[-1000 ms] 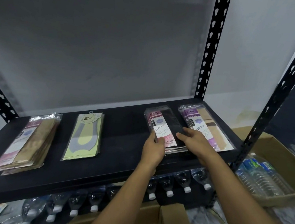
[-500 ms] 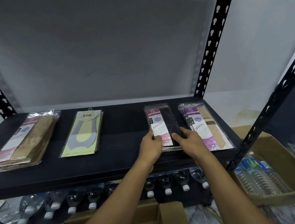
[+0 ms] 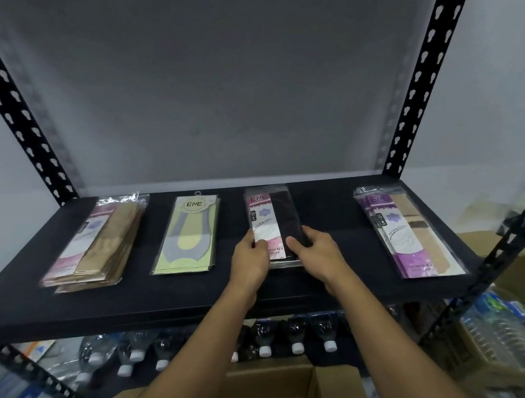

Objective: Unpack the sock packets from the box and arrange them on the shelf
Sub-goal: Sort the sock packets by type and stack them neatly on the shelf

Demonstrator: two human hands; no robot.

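Observation:
A stack of pink-labelled black sock packets (image 3: 269, 214) lies at the middle of the black shelf (image 3: 334, 213). My left hand (image 3: 249, 259) grips its near left edge, thumb on top. My right hand (image 3: 316, 257) holds its near right edge, fingers curled over the black part. On the shelf to the right lies a purple-labelled beige packet (image 3: 409, 236), with a wide gap between it and the stack. To the left lie a yellow-grey ENE packet (image 3: 190, 236) and a pile of beige packets (image 3: 99, 242). The open cardboard box (image 3: 281, 397) sits below my arms.
Water bottles (image 3: 271, 340) lie in a row under the shelf. Another cardboard box with bottles (image 3: 500, 340) stands at the right, past the slotted black upright (image 3: 489, 264). A rear upright (image 3: 421, 86) rises behind the shelf's right part.
Both hands have slid the black packet stack leftward along the shelf, away from the purple packet and closer to the yellow one. The view has shifted too.

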